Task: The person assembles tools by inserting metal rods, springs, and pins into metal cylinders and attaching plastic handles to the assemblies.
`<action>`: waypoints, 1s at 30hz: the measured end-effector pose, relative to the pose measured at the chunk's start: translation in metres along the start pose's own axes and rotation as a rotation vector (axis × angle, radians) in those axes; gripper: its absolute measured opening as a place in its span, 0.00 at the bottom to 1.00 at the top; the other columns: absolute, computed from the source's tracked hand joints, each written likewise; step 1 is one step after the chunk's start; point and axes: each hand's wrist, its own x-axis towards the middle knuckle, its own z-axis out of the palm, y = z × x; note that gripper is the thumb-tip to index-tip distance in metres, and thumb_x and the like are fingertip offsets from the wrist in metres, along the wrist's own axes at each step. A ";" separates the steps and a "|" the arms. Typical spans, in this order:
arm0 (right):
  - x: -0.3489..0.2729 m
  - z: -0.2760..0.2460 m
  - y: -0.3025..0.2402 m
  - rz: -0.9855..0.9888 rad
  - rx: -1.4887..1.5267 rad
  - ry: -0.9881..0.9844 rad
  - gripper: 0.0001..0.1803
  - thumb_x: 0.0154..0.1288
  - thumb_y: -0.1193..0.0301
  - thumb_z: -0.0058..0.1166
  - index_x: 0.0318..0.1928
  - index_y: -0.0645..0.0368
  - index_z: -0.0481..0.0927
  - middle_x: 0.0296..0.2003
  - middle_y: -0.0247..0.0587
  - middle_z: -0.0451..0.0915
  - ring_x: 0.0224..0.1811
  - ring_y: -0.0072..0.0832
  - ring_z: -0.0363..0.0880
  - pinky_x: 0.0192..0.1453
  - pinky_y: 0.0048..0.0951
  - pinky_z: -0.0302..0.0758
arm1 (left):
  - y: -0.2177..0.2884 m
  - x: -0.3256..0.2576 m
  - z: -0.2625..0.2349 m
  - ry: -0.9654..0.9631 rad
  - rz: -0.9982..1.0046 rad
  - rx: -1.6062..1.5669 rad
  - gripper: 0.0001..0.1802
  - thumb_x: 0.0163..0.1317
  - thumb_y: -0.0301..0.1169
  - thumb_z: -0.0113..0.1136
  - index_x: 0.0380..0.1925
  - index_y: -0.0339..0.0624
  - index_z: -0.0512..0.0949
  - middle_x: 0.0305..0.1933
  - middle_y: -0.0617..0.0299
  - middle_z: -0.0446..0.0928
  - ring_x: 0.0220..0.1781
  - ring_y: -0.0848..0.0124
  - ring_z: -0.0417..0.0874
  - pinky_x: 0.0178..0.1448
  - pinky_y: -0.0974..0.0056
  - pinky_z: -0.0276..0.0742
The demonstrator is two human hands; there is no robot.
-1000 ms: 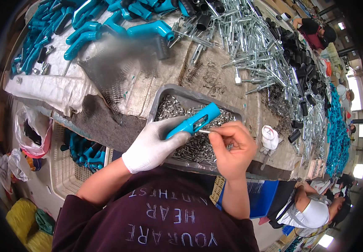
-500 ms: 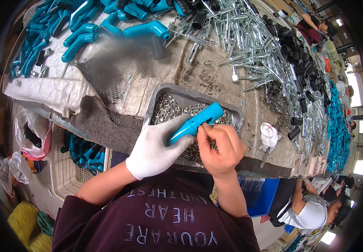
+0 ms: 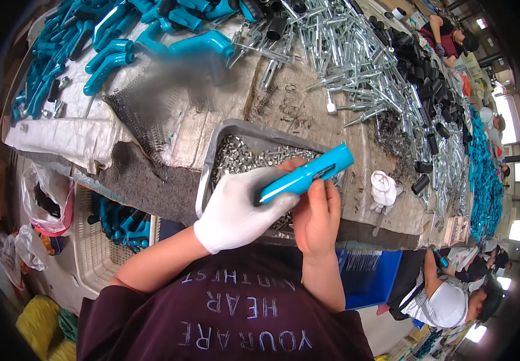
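White-gloved left hand (image 3: 236, 204) wrapped around near end of glossy turquoise slotted tube (image 3: 291, 180); tube slants up-right out of the grip, above grey metal tray (image 3: 266, 140) of small silver metal pieces (image 3: 242, 161). Bare right hand (image 3: 317, 225) below tube's middle, fingers at 2 sides, by slot; can't tell if gripping.

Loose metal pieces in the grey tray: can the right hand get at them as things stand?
Probably yes: the bare right hand is close to the grey tray, whose loose metal pieces lie uncovered. It would likely first leave the teal tubular part, which the gloved left hand grips.
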 end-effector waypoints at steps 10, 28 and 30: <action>-0.001 -0.064 -0.028 -0.005 0.350 0.333 0.28 0.81 0.51 0.35 0.66 0.60 0.65 0.45 0.41 0.76 0.45 0.33 0.78 0.45 0.39 0.80 | -0.032 0.025 0.030 -0.057 0.360 0.643 0.08 0.56 0.35 0.67 0.34 0.48 0.82 0.35 0.62 0.77 0.40 0.61 0.82 0.40 0.58 0.80; -0.027 -0.025 -0.016 0.405 0.210 0.156 0.24 0.81 0.60 0.35 0.72 0.53 0.62 0.41 0.39 0.79 0.27 0.29 0.76 0.22 0.28 0.74 | -0.001 0.025 0.023 -0.013 0.202 -0.026 0.05 0.56 0.24 0.68 0.34 0.42 0.85 0.35 0.58 0.76 0.37 0.65 0.79 0.43 0.63 0.75; -0.027 -0.024 -0.015 0.390 0.175 0.174 0.25 0.81 0.60 0.35 0.72 0.54 0.61 0.41 0.38 0.79 0.28 0.29 0.77 0.22 0.28 0.74 | -0.005 0.024 0.027 0.052 0.215 -0.012 0.04 0.56 0.24 0.68 0.33 0.41 0.84 0.35 0.61 0.76 0.37 0.72 0.77 0.42 0.66 0.74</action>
